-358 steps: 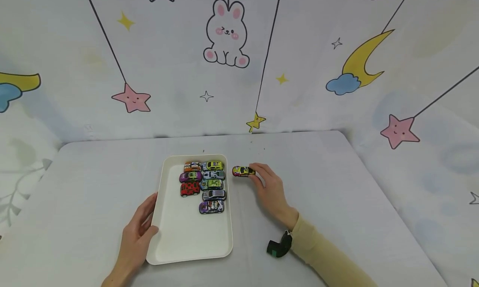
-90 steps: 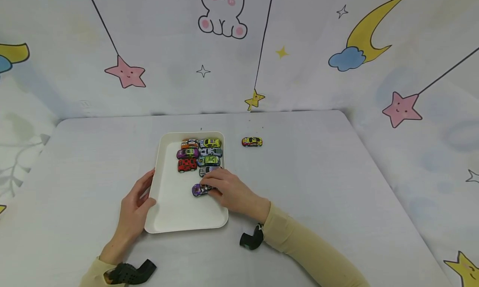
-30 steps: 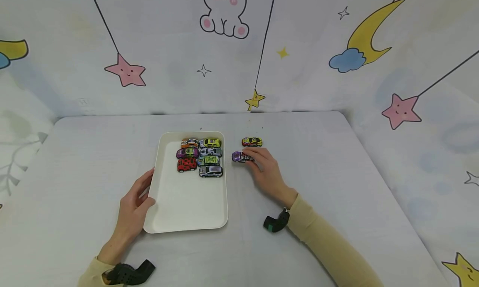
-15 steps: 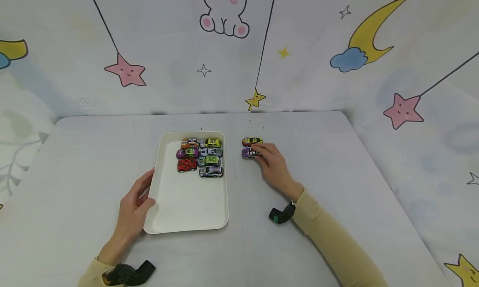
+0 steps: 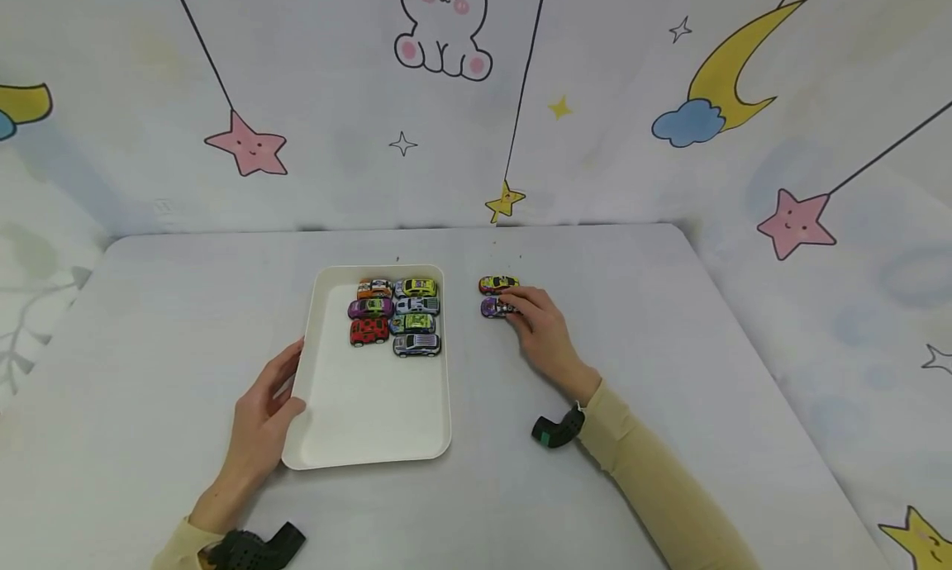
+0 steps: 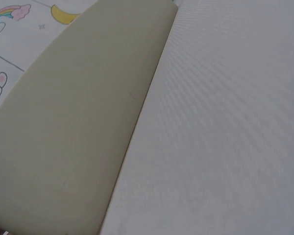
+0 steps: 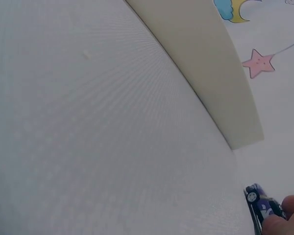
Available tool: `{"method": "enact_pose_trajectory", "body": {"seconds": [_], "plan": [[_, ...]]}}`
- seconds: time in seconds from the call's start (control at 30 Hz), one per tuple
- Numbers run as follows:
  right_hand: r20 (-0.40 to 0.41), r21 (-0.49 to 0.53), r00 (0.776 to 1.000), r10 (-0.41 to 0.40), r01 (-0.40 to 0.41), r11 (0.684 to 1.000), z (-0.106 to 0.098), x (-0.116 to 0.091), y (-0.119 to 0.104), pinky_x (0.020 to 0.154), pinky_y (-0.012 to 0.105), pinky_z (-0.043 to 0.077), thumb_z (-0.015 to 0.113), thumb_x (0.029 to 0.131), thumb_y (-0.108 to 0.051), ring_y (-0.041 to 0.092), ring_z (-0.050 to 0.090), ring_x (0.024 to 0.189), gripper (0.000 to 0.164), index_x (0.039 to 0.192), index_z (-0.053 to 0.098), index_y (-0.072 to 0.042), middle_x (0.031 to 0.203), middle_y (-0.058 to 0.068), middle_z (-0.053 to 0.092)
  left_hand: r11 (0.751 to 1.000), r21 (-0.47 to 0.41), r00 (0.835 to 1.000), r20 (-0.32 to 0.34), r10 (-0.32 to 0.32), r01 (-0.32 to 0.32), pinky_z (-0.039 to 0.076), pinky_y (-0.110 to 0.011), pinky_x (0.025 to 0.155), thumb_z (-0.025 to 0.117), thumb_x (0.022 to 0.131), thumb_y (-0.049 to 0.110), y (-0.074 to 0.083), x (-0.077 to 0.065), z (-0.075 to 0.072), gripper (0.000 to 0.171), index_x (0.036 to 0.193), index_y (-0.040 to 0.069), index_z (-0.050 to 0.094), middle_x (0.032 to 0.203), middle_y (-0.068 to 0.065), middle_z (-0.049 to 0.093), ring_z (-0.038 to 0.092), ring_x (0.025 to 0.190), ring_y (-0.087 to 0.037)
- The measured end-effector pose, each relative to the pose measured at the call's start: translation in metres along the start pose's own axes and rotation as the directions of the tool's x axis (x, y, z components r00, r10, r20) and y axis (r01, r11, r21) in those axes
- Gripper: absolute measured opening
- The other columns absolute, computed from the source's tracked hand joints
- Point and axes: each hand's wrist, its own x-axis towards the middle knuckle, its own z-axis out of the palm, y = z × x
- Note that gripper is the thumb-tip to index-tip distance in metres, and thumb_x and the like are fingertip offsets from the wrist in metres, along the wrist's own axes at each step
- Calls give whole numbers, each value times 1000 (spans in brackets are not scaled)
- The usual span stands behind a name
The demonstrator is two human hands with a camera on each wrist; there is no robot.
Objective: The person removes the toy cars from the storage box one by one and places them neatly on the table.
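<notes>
My left hand (image 5: 259, 417) grips the left edge of a white tray (image 5: 364, 413), its thumb at the rim and its fingers along the outer side. Beyond the tray's right side, my right hand (image 5: 549, 339) pinches a purple toy car (image 5: 493, 307) at the table surface; the fingertips cover its right end. That car (image 7: 263, 203) also shows in the right wrist view, between thumb and finger. Directly behind it sits a yellow and red toy car (image 5: 497, 284). Several toy cars stand in two columns in the tray, among them a red one (image 5: 368, 331) and a silver-grey one (image 5: 416, 345).
A white cloth covers the table (image 5: 625, 306). Behind it rises a backdrop (image 5: 327, 91) printed with stars, a moon and a bunny. A dark wrist device (image 5: 559, 429) hangs by the right sleeve, another (image 5: 256, 547) by the left.
The yellow and red car was let go on the table. My right hand then took the purple car from the tray and moved it right, in front of that car. My left hand stayed at the tray.
</notes>
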Motion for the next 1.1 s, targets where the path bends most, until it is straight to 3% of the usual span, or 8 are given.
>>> {"method": "enact_pose_trajectory", "body": {"seconds": [0.3,0.53,1.1], "plan": [[23,-3,997,70,-70,998,0,-1,1,96,44,50,68,88,5,31,58,116,31,119,69,2,121,17,62,1000,-5,1000,-4,6,-6,42,-6,95,45,82,-19,0,0,0,72,149,7,46,145,-29,48,48,129,7],[-30,0,988,148,-149,989,1,-1,2,98,44,50,73,86,0,31,59,115,34,120,68,2,120,16,63,1000,-10,1000,-3,6,-6,41,-5,96,45,82,-20,1,0,0,73,149,8,46,146,-28,48,48,129,6],[-80,-7,966,244,-246,969,-2,0,-2,87,43,55,78,84,-6,30,66,99,32,113,69,2,111,16,64,1000,-8,1000,6,-6,7,40,-4,96,45,82,-19,1,-1,0,73,150,8,45,147,-26,48,47,129,8]]}}
